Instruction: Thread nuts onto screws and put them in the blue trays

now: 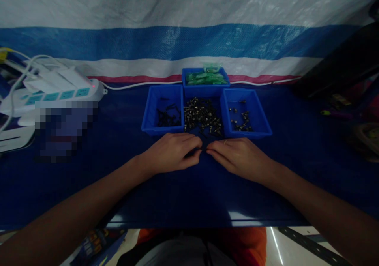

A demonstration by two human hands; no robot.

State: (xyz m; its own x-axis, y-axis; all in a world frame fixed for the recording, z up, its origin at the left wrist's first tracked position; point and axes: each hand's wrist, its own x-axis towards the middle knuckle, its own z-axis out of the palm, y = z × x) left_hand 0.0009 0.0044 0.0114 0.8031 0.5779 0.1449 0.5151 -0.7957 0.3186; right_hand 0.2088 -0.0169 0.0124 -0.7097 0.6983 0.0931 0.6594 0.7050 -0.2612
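Note:
My left hand [177, 150] is closed in a pinch just in front of the left blue bin. My right hand [238, 155] pinches from the other side, its fingertips a small gap away from the left ones. Whatever is between the fingers is too small and dark to make out. Just beyond them lies a pile of small shiny metal and black pieces [203, 114], possibly screws or similar fasteners. The left blue bin [149, 110] holds thin dark pieces [168, 118]. In the right blue bin [258, 110] are several short shiny metal pieces [244, 120].
Behind the pile stands a third blue bin [205, 87] with green-tinted plastic packets [204, 77]. A white power strip [94, 88] with plugs and cables is at the left. A dark bulky object [334, 64] stands at the back right. The blue tabletop [183, 203] ends close to my body.

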